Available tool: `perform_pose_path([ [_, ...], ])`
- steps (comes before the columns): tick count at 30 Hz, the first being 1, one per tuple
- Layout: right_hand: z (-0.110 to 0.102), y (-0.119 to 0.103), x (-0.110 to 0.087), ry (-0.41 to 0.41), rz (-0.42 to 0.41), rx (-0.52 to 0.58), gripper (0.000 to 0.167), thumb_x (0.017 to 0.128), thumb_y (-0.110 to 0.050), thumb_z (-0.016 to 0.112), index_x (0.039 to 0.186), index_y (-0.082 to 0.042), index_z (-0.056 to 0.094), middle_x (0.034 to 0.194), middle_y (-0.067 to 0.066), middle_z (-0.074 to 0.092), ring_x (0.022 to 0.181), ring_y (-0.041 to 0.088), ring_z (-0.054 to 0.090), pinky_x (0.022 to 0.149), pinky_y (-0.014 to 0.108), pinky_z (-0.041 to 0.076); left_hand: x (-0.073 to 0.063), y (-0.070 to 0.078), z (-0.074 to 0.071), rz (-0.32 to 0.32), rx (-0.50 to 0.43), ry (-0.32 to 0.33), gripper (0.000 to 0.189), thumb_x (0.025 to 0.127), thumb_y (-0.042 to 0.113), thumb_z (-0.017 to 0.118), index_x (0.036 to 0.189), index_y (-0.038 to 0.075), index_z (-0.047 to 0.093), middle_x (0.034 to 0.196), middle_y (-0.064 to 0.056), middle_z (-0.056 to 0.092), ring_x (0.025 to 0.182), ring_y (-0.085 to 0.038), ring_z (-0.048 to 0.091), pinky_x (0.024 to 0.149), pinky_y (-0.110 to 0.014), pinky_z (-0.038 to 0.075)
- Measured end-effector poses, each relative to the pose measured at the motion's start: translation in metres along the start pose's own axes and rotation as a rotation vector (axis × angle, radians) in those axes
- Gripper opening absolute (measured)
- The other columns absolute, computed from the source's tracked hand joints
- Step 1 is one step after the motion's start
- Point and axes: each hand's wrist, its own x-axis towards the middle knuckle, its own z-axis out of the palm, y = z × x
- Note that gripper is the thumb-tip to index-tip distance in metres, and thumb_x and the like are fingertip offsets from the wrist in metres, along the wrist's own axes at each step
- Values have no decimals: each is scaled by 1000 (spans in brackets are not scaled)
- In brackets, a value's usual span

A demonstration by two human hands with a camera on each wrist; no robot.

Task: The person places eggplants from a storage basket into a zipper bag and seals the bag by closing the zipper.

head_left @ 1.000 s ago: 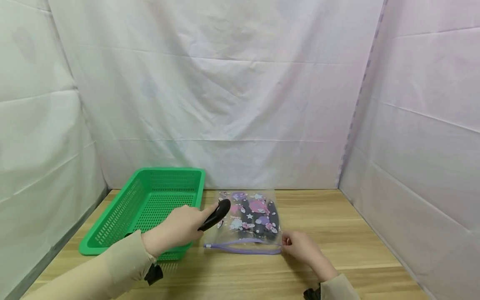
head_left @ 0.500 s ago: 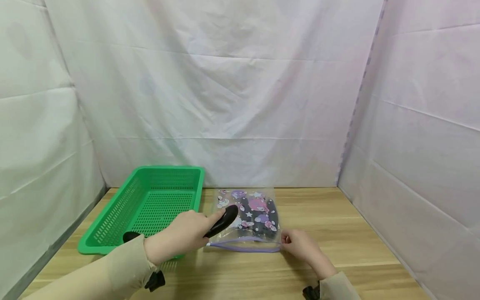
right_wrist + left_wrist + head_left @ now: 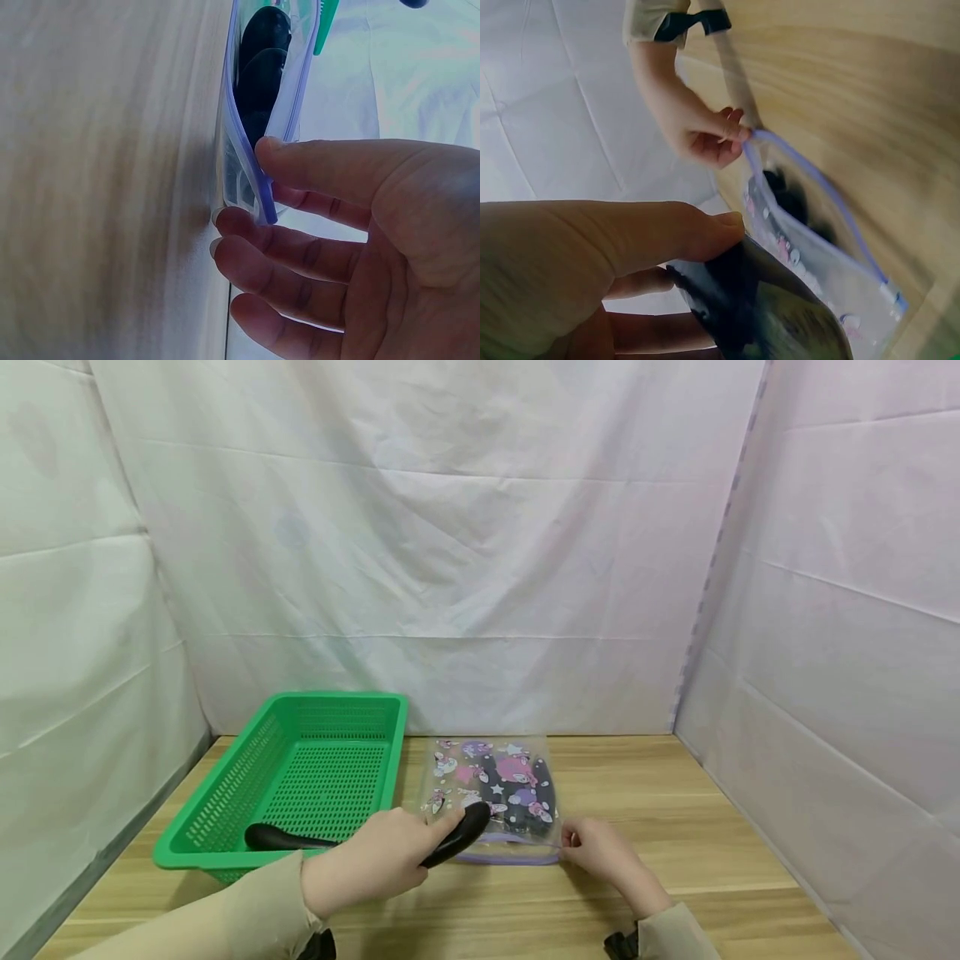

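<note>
My left hand [image 3: 378, 858] pinches a black spoon [image 3: 468, 828] between thumb and fingers, over the mouth of the bag in the head view. The spoon looks glossy in the left wrist view, and part of it is out of frame there. A clear zip bag [image 3: 447, 768] with pink and purple cartoon prints lies flat on the table. Its purple zip edge [image 3: 832, 191] gapes, with a white slider [image 3: 891, 292] at one end. At the other end, the edge is pinched by my right hand [image 3: 600, 857]. Several dark rounded pieces [image 3: 260, 79] show inside the bag.
A green perforated basket [image 3: 400, 735] stands at the left of the wooden table [image 3: 645, 785]. Another black spoon [image 3: 281, 837] lies inside near its front wall. White cloth walls [image 3: 480, 568] enclose the back and both sides.
My left hand has moved right and toward me with the spoon, from beside the bag to over its mouth. More of the spoon in the basket shows. The right hand stays at the bag's corner.
</note>
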Motion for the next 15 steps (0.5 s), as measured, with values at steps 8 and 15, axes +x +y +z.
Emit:
perform_pose_path([
  [8, 0, -1, -1, -4, 9, -4, 26, 80, -14, 75, 68, -18, 52, 60, -7, 48, 55, 11, 43, 50, 29, 36, -2, 9, 23, 8, -51, -35, 72, 70, 14, 80, 136, 11, 53, 61, 5, 53, 54, -12, 52, 41, -27, 35],
  [15, -1, -2, 0, -1, -2, -12, 25, 79, -13, 74, 68, -18, 52, 61, -7, 48, 56, 12, 43, 52, 29, 35, -5, 9, 41, 76, -1, -1, 70, 69, 17, 83, 134, 11, 57, 63, 5, 55, 56, -11, 54, 41, -26, 35],
])
